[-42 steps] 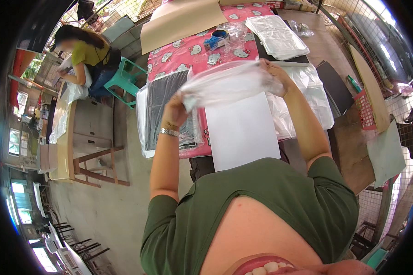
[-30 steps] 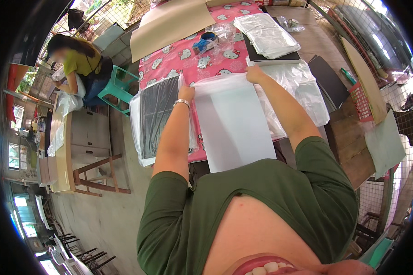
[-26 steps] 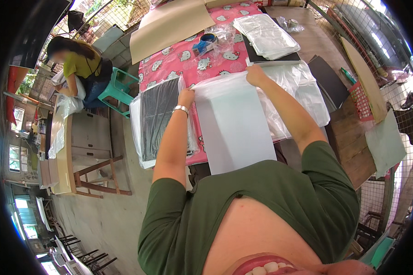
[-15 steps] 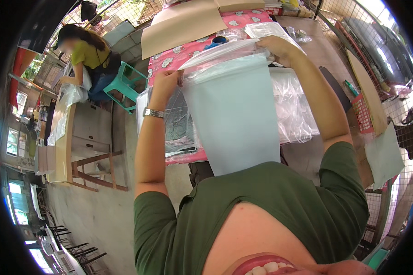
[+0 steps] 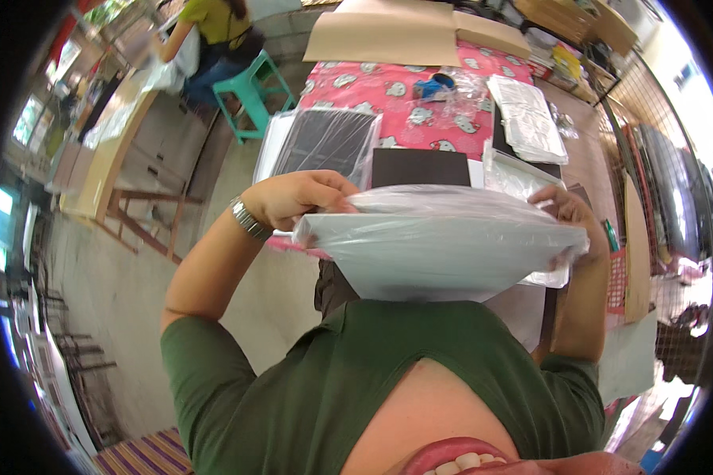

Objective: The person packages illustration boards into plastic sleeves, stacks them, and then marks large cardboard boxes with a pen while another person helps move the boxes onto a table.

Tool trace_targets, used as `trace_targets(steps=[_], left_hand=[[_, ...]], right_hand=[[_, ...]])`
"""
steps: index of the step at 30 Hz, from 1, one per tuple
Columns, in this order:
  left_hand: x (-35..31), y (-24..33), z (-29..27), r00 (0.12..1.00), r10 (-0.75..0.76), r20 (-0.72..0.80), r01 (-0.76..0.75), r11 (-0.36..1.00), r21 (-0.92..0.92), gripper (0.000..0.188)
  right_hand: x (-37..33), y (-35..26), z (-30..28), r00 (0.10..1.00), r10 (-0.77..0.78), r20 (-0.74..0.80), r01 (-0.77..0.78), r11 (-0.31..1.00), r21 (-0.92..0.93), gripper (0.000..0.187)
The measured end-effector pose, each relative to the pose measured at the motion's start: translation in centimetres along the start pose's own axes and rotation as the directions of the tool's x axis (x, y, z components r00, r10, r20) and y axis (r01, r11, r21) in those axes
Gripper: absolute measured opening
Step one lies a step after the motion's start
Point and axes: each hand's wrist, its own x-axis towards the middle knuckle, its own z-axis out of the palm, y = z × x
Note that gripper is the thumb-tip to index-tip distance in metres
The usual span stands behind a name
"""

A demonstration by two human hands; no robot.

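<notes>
The left hand's [image 5: 305,199] grip pinches the left corner of a smooth white sheet [image 5: 424,257] under glossy, creased clear film [image 5: 444,199], raised before the chest, while the right hand's [image 5: 564,210] grip clasps its right end. Beyond are a green plastic stool [image 5: 252,89], then film-wrapped black panels [image 5: 329,141], a matte black board [image 5: 420,165] partly blocked by the film, blue tape [image 5: 433,87] and rumpled plastic bags [image 5: 528,120] along the pink-patterned tabletop [image 5: 384,87].

Head view: left fisheye of a head-worn pair, upright, looking steeply down past a green shirt [image 5: 277,412]. Hands [image 5: 301,199] at close range, mid-frame; counter [image 5: 348,81] beyond, upper centre; floor [image 5: 135,340] at left. Wide field; straight edges bend toward the dark rounded rim.
</notes>
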Motion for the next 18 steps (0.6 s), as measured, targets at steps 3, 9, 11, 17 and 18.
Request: trace_targets(steps=[3, 9, 11, 17, 18], left_hand=[[0.3, -3.5, -0.8, 0.987, -0.137, -0.082, 0.125, 0.984, -0.128, 0.028], [4.5, -19.0, -5.9, 0.969, -0.218, -0.119, 0.18, 0.946, -0.269, 0.011], [5.0, -24.5, -5.6, 0.95, -0.265, -0.164, 0.193, 0.913, -0.36, 0.002], [6.4, -33.1, -1.9, 0.869, -0.049, -0.492, -0.238, 0.83, -0.504, 0.015], [6.6, -33.2, -1.3, 0.853, -0.026, -0.521, -0.267, 0.836, -0.48, 0.018]], right_hand=[[0.7, 5.9, 0.0, 0.986, 0.051, -0.159, -0.017, 0.979, 0.203, 0.041], [-1.3, 23.0, -3.8, 0.96, 0.271, -0.066, -0.192, 0.814, 0.548, 0.029], [-2.0, 26.3, -1.5, 0.88, 0.429, -0.205, -0.228, 0.759, 0.61, 0.025], [-6.0, 29.4, -0.4, 0.888, 0.357, -0.29, -0.189, 0.858, 0.478, 0.031], [-5.9, 29.3, 0.1, 0.878, 0.355, -0.32, -0.197, 0.879, 0.435, 0.033]])
